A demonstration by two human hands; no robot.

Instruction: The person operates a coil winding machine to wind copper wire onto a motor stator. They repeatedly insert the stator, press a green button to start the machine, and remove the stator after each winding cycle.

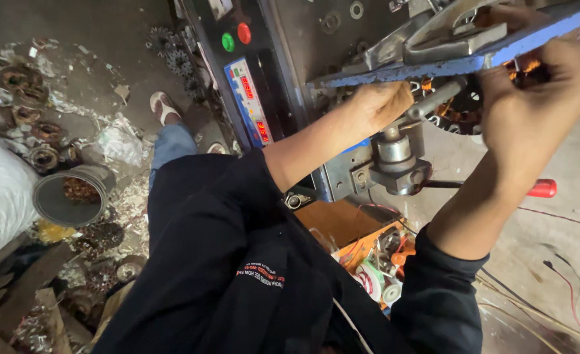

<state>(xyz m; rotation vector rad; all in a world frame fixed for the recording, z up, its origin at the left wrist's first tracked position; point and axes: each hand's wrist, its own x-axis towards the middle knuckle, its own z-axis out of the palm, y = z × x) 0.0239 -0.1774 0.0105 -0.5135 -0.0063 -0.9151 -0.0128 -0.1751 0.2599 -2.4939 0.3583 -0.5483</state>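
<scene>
- The left hand (383,105) is closed around the metal handle (434,99) of a machine, gripping its near end; the bar sticks out to the right from the fist.
- The right hand (532,108) is raised to the stator (463,110), a dark toothed ring with copper windings, mounted just under the blue arm (434,65). Its fingers curl in at the ring's upper right edge, by the copper wire (531,65); whether they pinch the wire or only touch it I cannot tell.
- The two hands are apart, with the handle and the stator between them.
- Below the handle stands a steel spindle (395,154) on a grey bracket, and a rod with a red grip (542,189) runs off to the right from it.
- Left of the hands is the machine's dark panel (204,39) with a green button (227,42), a red button (244,33) and a blue counter (250,101) showing red digits.
- Both arms wear dark sleeves pushed up the forearms.
- Under the machine sits an orange tray (368,246) with rolls of tape and bits of wire.
- On the floor (93,39) to the left: a grey bucket (63,203), several old stators, scraps of paper, and a foot in a sandal (164,106).
- Thin wires (565,282) trail over the floor at the right.
</scene>
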